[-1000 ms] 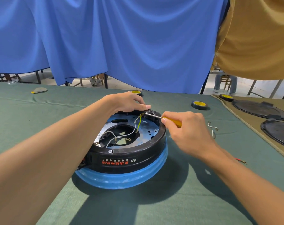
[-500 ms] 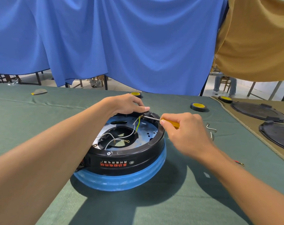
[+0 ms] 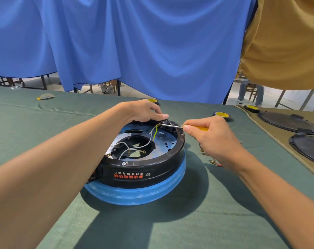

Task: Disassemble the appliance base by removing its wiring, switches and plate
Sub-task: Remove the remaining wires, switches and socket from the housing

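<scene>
The round appliance base (image 3: 140, 175), black with a blue lower band, lies upside down on the green cloth. Its shiny metal plate (image 3: 163, 141) faces up, with white wires (image 3: 134, 149) and a yellow-green wire (image 3: 155, 133) lying loose across it. My left hand (image 3: 143, 111) rests on the far rim, fingers curled over the edge. My right hand (image 3: 210, 139) grips a yellow-handled screwdriver (image 3: 197, 128). The screwdriver's tip touches the black part at the far rim where the yellow-green wire ends.
Small screws and wire pieces (image 3: 212, 161) lie on the cloth right of the base. Black-and-yellow tape rolls (image 3: 221, 115) sit further back. Black lids (image 3: 287, 121) rest on a tan mat at the right. Blue and tan curtains hang behind the table.
Both hands and the screwdriver stay at the far rim. My view has shifted slightly, and the screwdriver tip has moved a little.
</scene>
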Tool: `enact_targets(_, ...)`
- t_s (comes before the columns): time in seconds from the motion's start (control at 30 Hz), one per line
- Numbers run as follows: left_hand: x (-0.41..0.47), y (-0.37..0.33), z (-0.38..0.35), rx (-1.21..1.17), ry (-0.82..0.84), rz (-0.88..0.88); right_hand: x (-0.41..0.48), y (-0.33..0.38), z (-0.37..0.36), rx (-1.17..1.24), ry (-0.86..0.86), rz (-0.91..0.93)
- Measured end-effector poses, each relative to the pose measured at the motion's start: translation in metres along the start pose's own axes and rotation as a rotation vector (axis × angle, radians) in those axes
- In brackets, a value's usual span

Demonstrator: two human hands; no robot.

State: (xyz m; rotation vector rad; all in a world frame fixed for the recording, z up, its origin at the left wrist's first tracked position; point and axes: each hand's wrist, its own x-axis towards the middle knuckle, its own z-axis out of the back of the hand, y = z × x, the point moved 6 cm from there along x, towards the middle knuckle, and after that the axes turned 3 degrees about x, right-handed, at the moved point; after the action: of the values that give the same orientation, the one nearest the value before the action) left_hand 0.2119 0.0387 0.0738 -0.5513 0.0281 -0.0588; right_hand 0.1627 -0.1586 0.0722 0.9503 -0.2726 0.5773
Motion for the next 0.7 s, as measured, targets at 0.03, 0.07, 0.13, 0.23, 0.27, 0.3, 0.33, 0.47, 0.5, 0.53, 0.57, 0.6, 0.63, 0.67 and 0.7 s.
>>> enact_targets(0.03, 0.0, 0.0, 0.0, -0.003, -0.004, 0.003, 0.0, 0.001, 0.0, 0.004, -0.008, 0.003)
enact_targets(0.07, 0.0, 0.001, 0.001, -0.004, -0.008, 0.005, -0.001, 0.002, 0.0, -0.011, -0.018, 0.014)
enact_targets(0.13, 0.001, 0.001, 0.001, -0.001, -0.017, 0.007, -0.006, 0.006, 0.0, -0.1, -0.048, 0.07)
enact_targets(0.23, 0.0, 0.002, 0.0, -0.004, -0.019, 0.006, -0.014, 0.017, -0.006, -0.22, -0.069, 0.166)
enact_targets(0.27, 0.0, 0.003, 0.0, -0.008, -0.018, 0.007, -0.014, 0.019, -0.007, -0.234, -0.059, 0.176)
enact_targets(0.3, 0.0, 0.003, -0.001, -0.012, -0.015, 0.008, -0.012, 0.02, -0.007, -0.242, -0.046, 0.176)
enact_targets(0.33, 0.0, 0.003, -0.001, -0.017, -0.013, 0.008, -0.008, 0.019, -0.007, -0.243, -0.032, 0.167)
enact_targets(0.47, 0.001, 0.002, 0.0, -0.023, -0.005, 0.005, 0.002, 0.002, -0.003, 0.006, 0.031, -0.011)
enact_targets(0.5, 0.001, 0.002, -0.001, -0.023, -0.004, 0.005, 0.002, 0.0, -0.003, 0.063, 0.03, -0.046)
enact_targets(0.53, 0.001, 0.002, -0.001, -0.024, -0.003, 0.004, 0.001, 0.0, -0.004, 0.075, 0.017, -0.048)
enact_targets(0.57, 0.001, 0.002, -0.001, -0.026, -0.001, 0.005, 0.0, 0.001, -0.005, 0.066, -0.003, -0.031)
enact_targets(0.6, 0.001, 0.002, -0.001, -0.027, 0.0, 0.005, -0.001, 0.002, -0.005, 0.056, -0.025, -0.008)
enact_targets(0.63, 0.001, 0.002, -0.001, -0.026, -0.002, 0.004, -0.001, 0.003, -0.006, 0.045, -0.035, 0.011)
enact_targets(0.67, 0.001, 0.002, -0.001, -0.025, -0.004, 0.001, 0.0, 0.004, -0.005, 0.047, -0.038, 0.026)
enact_targets(0.7, 0.001, 0.002, -0.001, -0.023, -0.005, -0.002, 0.0, 0.003, -0.005, 0.05, -0.043, 0.037)
